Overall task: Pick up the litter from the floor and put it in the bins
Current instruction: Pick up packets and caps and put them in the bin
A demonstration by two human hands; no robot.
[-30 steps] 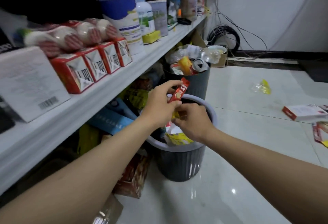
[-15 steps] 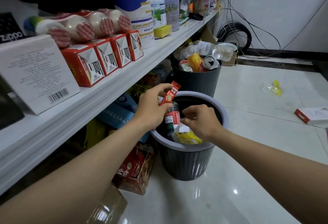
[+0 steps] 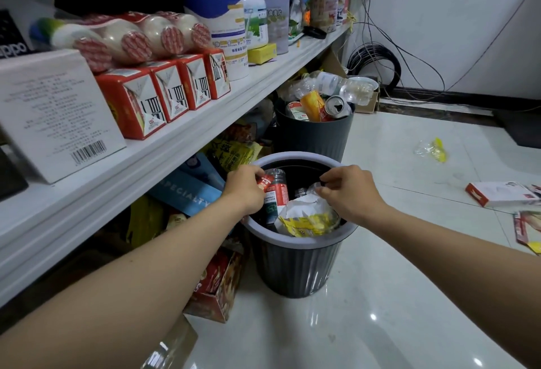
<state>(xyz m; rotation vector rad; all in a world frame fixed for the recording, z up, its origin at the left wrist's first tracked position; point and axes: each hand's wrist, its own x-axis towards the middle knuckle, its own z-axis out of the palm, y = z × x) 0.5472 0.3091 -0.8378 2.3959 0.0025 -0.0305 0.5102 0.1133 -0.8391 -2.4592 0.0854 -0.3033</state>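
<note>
While your left hand [image 3: 246, 190] pinches the red sachet [image 3: 265, 182] between thumb and curled fingers just inside the 9 o'clock edge of the near bin [image 3: 307, 242], the drop looks all but made, so finish it cleanly. Move the sachet a little toward the centre of the mouth before you let go. At the rim a light strip like this could slide off outward and land among the packets under the shelf [image 3: 205, 131] at 9 o'clock. Aim for the dark gap at 12 o'clock inside the bin, beyond the labelled bottle [image 3: 275, 199]. The crumpled wrappers [image 3: 307, 219] heaped toward 6 o'clock sit near the rim and might shed anything laid on them. Open your fingers fully rather than flicking, since a sachet will flutter. Your right hand [image 3: 348, 190] is over the 3 o'clock side with its fingers curled close together. I cannot tell whether it holds a scrap or nothing, so check it and empty it into the same bin. The far bin [image 3: 313, 137] at 12 o'clock is heaped above its rim, so I would not add to it. More litter waits on the floor: a clear and yellow wrapper [image 3: 431, 150] at 2 o'clock and a white and red box [image 3: 500, 197] at 3 o'clock.
</note>
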